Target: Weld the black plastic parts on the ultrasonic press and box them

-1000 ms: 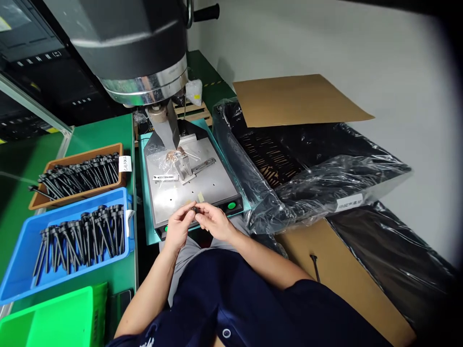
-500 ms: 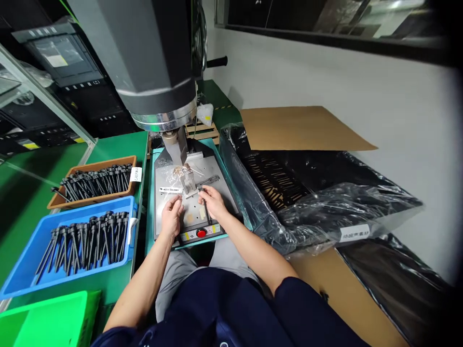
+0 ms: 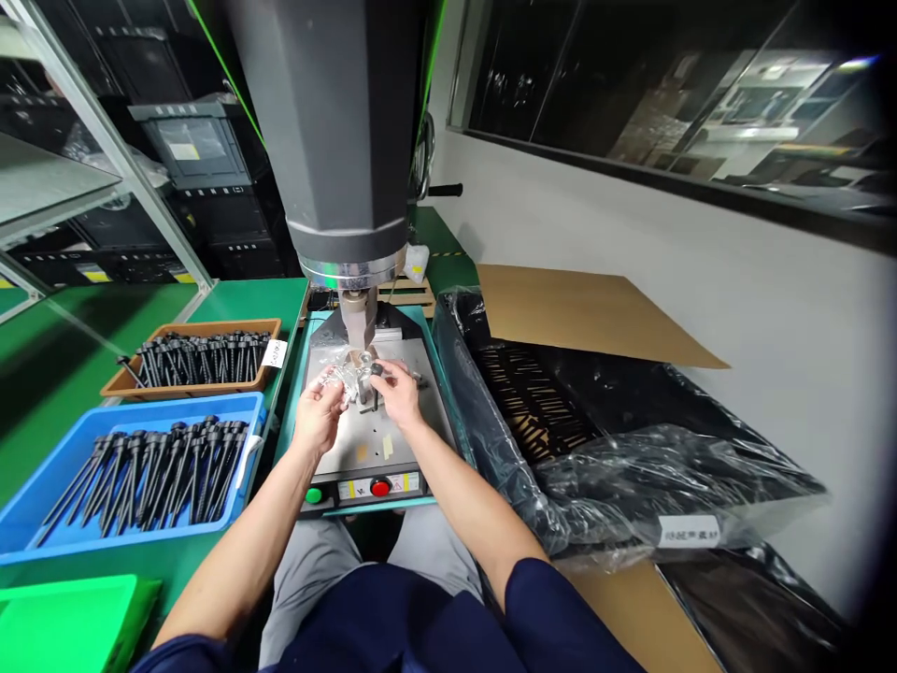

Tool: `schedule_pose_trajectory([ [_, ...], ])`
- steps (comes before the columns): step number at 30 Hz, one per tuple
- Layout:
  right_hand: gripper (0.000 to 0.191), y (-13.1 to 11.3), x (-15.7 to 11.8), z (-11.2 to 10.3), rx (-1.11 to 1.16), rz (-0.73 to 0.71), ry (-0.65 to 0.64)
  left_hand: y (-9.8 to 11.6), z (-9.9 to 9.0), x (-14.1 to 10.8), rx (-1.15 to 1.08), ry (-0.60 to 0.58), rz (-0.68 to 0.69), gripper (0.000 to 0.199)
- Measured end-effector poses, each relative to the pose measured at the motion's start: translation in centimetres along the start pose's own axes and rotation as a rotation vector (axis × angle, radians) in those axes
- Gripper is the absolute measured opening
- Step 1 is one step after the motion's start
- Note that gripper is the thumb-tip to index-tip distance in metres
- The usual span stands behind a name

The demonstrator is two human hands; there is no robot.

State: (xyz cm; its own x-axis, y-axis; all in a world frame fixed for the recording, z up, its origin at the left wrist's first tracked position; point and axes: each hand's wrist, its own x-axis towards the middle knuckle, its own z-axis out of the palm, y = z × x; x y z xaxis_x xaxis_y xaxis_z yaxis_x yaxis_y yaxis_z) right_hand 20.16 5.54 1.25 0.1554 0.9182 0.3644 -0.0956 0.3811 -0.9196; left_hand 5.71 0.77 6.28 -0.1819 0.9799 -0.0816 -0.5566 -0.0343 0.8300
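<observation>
In the head view my left hand is closed at the left of the small metal fixture, its fingertips on crinkled clear plastic film. My right hand pinches a black rod with a round head close to the fixture. Part of that rod is hidden behind the fingers. Directly above is the metal horn of the grey press machine. Both hands are over the metal base plate, which carries a red button and a green button.
At my left, an orange bin and a blue bin hold many similar black rods. A bright green tray sits nearer. To the right, a plastic-lined box contains rows of small brass-coloured parts beneath a cardboard sheet.
Both hands have moved up and inward to the fixture. The black rod has been raised from the plate's front to beside the fixture. The camera view has shifted and tilted up.
</observation>
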Motion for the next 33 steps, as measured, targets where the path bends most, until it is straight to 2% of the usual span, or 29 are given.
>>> schedule_pose_trajectory([
  [2,0.029,0.0,0.5,0.3,-0.037,-0.073,0.032,0.1,0.2,0.3,0.0,-0.014,0.003,0.062],
  [5,0.026,0.1,1.6,1.1,-0.02,-0.109,0.015,0.2,0.4,0.8,0.004,-0.029,0.011,0.063],
  [10,0.024,0.3,3.5,2.6,0.013,-0.021,0.024,0.5,0.3,1.4,0.02,-0.046,0.027,0.06],
  [15,0.038,0.7,4.3,2.6,-0.005,0.134,-0.061,0.4,0.1,1.6,0.029,-0.021,0.03,0.061],
  [22,0.023,0.8,4.2,2.0,-0.075,0.042,-0.049,-0.2,-0.3,1.7,0.037,-0.011,-0.012,0.065],
  [25,0.023,0.7,4.0,1.9,-0.018,0.087,-0.06,-0.6,-0.4,1.9,0.047,-0.001,-0.02,0.065],
  [28,0.028,0.8,3.6,1.6,0.136,0.158,-0.054,-0.9,-0.5,2.2,0.065,0.012,-0.025,0.067],
  [33,0.034,1.3,3.1,0.7,0.391,0.423,-0.023,-1.1,-0.6,2.9,0.081,0.038,-0.004,0.083],
])
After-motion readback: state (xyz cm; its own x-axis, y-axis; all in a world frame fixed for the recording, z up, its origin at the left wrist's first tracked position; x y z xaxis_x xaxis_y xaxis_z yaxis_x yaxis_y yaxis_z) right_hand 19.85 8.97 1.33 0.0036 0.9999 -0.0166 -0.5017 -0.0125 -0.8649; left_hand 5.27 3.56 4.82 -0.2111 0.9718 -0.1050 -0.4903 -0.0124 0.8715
